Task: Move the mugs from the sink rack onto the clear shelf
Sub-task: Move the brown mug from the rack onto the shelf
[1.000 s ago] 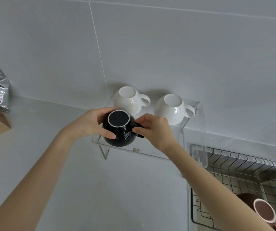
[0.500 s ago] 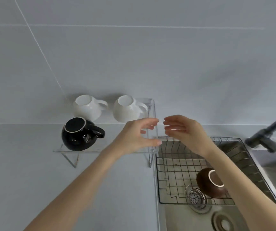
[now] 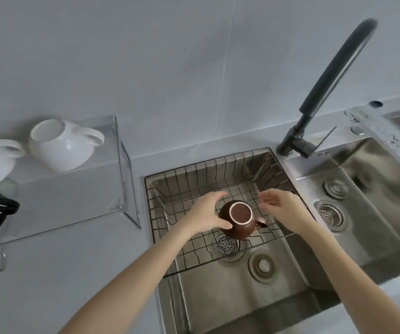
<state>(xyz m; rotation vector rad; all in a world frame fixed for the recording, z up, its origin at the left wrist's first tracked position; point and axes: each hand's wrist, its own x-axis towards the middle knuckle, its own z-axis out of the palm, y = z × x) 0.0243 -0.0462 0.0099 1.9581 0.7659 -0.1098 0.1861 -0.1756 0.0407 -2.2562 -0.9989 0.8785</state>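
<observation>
So the brown mug (image 3: 238,227) is tilted in the sink rack (image 3: 194,174), left hand (image 3: 206,215) curled round its body, right hand (image 3: 288,213) spread loose beside the handle (image 3: 261,222), so I'd hook that handle first, then lift straight up.

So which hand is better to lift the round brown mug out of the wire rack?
Left, probably. The left hand cups the round brown ceramic mug, thumb against its side; the right hand only hovers open near the mug's handle.
</observation>
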